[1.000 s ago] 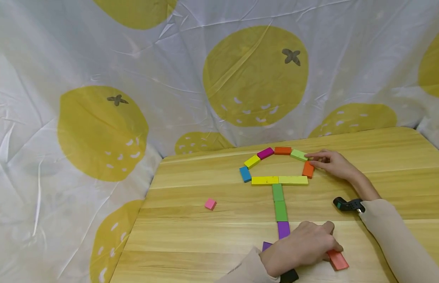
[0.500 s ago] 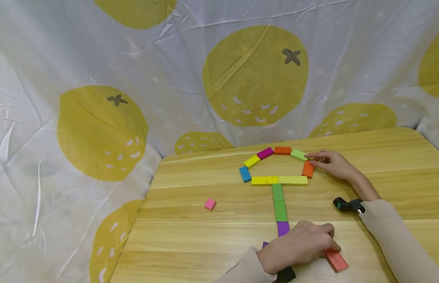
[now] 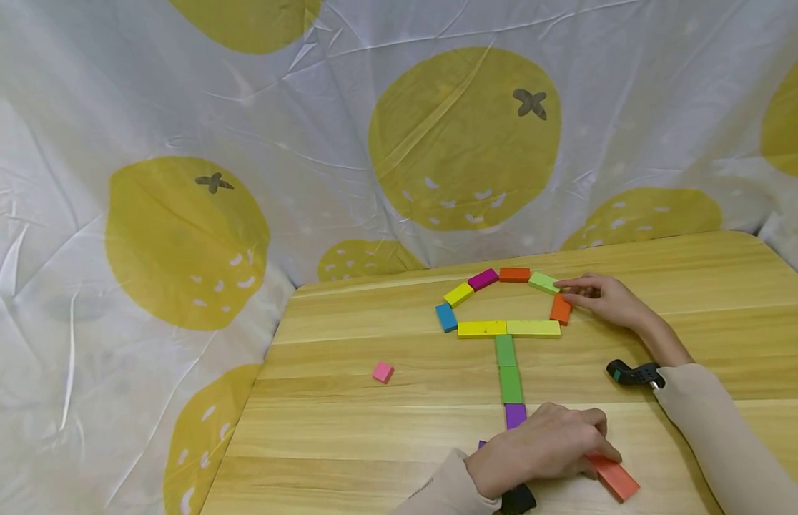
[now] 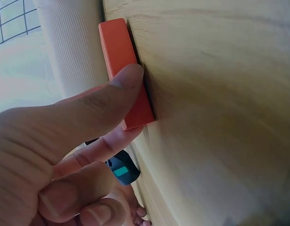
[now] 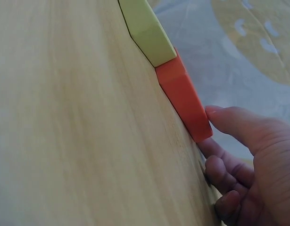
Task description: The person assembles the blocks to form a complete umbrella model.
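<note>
A long coral-red block (image 3: 614, 478) lies at the front of the table. My left hand (image 3: 550, 447) pinches one end of it between thumb (image 4: 128, 77) and fingers, and the rest sticks out toward the right. Farther back, my right hand (image 3: 608, 297) holds the end of an orange block (image 5: 182, 96) between thumb and index finger. That orange block stands at the right end of an arc of blocks, beside a light green block (image 3: 544, 282). A pale yellow-green bar (image 3: 534, 329) lies near its other end.
The arc also has red-orange (image 3: 515, 275), magenta (image 3: 483, 279), yellow (image 3: 459, 294) and blue (image 3: 446, 317) blocks. Green blocks (image 3: 511, 385) and a purple block (image 3: 515, 415) run toward my left arm, which covers part. A pink block (image 3: 382, 371) lies apart at left.
The coral-red block has shifted and turned slightly toward the front right in my left hand. My right hand and the arc have stayed in place.
</note>
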A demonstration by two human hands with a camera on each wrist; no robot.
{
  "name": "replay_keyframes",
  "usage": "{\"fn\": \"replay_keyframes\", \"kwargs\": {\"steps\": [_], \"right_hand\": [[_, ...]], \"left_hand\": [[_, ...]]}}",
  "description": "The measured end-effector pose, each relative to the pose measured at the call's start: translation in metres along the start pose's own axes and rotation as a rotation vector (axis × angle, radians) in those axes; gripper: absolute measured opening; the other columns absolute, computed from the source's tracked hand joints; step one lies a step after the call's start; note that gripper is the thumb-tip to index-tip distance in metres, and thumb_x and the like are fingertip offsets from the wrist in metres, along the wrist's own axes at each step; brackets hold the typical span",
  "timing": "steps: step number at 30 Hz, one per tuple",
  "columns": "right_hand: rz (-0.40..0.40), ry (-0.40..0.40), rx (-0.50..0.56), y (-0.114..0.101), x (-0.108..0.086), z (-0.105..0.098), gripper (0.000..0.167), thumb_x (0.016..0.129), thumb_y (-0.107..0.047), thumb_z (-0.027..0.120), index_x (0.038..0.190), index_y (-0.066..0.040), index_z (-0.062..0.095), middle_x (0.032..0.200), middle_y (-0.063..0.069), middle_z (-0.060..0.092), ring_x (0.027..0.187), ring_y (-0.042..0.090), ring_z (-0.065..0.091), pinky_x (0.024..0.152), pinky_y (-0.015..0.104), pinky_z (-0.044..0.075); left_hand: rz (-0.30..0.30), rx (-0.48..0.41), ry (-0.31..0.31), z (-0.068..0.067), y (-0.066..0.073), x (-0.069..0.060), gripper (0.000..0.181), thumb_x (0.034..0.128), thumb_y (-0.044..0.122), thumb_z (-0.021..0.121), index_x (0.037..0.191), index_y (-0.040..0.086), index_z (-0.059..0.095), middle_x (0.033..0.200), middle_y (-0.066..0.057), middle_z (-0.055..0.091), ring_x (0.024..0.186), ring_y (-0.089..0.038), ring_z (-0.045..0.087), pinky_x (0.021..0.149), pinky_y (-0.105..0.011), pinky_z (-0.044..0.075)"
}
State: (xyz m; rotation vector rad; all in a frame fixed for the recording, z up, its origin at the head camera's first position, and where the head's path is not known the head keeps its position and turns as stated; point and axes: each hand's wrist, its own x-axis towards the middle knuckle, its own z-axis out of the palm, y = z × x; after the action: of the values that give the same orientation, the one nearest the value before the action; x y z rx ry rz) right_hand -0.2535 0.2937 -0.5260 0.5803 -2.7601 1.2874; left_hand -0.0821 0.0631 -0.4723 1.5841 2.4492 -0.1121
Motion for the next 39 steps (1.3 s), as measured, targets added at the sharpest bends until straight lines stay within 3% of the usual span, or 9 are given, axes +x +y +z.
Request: {"fn": "replay_keyframes", "kwargs": {"steps": [6, 10, 16, 21, 26, 39], "right_hand": [[0.001, 0.024, 0.030, -0.001, -0.001, 0.004, 0.035, 0.103, -0.026, 0.067, 0.134, -0.010, 0.070, 0.107, 0.008, 0.063, 0.084, 0.005, 0.054, 0.073, 0.021, 0.043], [-0.034, 0.065, 0.022, -0.002, -0.001, 0.009, 0.034, 0.101, -0.024, 0.068, 0.133, -0.012, 0.071, 0.119, 0.009, 0.062, 0.099, 0.012, 0.055, 0.079, 0.025, 0.042], [-0.135, 0.124, -0.013, 0.000, 0.000, 0.013, 0.032, 0.097, -0.015, 0.073, 0.128, -0.006, 0.074, 0.132, 0.023, 0.059, 0.124, 0.044, 0.048, 0.096, 0.056, 0.036], [-0.115, 0.071, 0.044, 0.001, 0.000, 0.012, 0.038, 0.099, -0.017, 0.071, 0.134, -0.003, 0.069, 0.150, 0.030, 0.047, 0.139, 0.055, 0.037, 0.105, 0.071, 0.030], [-0.071, 0.029, 0.060, 0.001, -0.001, 0.012, 0.045, 0.102, -0.022, 0.067, 0.142, -0.002, 0.062, 0.156, 0.028, 0.045, 0.145, 0.055, 0.034, 0.109, 0.073, 0.030], [-0.017, 0.064, 0.048, -0.002, -0.005, 0.011, 0.044, 0.100, -0.028, 0.070, 0.140, -0.010, 0.066, 0.152, 0.025, 0.052, 0.144, 0.050, 0.041, 0.111, 0.069, 0.032]], "left_hand": [[0.007, 0.023, -0.001, 0.001, 0.001, 0.000, 0.032, 0.0965, 0.043, 0.070, 0.128, 0.046, 0.071, 0.109, 0.022, 0.056, 0.084, 0.015, 0.053, 0.059, -0.006, 0.033], [0.012, 0.046, -0.005, 0.002, 0.001, 0.000, 0.033, 0.0962, 0.045, 0.069, 0.129, 0.047, 0.070, 0.109, 0.022, 0.055, 0.083, 0.014, 0.052, 0.058, -0.006, 0.033], [0.013, 0.058, -0.009, 0.003, 0.002, -0.001, 0.033, 0.0961, 0.047, 0.069, 0.129, 0.047, 0.070, 0.110, 0.022, 0.055, 0.084, 0.014, 0.053, 0.058, -0.007, 0.033], [0.012, 0.069, -0.005, 0.003, 0.002, -0.001, 0.033, 0.0959, 0.047, 0.069, 0.129, 0.048, 0.070, 0.111, 0.022, 0.056, 0.086, 0.014, 0.053, 0.058, -0.007, 0.033], [0.008, 0.058, -0.016, 0.003, 0.001, -0.001, 0.033, 0.0965, 0.047, 0.068, 0.129, 0.048, 0.069, 0.110, 0.022, 0.055, 0.085, 0.014, 0.052, 0.059, -0.007, 0.033], [0.016, -0.010, -0.050, -0.002, 0.000, -0.012, 0.034, 0.0955, 0.045, 0.070, 0.130, 0.046, 0.070, 0.112, 0.024, 0.057, 0.082, 0.015, 0.052, 0.058, -0.007, 0.033]]}}
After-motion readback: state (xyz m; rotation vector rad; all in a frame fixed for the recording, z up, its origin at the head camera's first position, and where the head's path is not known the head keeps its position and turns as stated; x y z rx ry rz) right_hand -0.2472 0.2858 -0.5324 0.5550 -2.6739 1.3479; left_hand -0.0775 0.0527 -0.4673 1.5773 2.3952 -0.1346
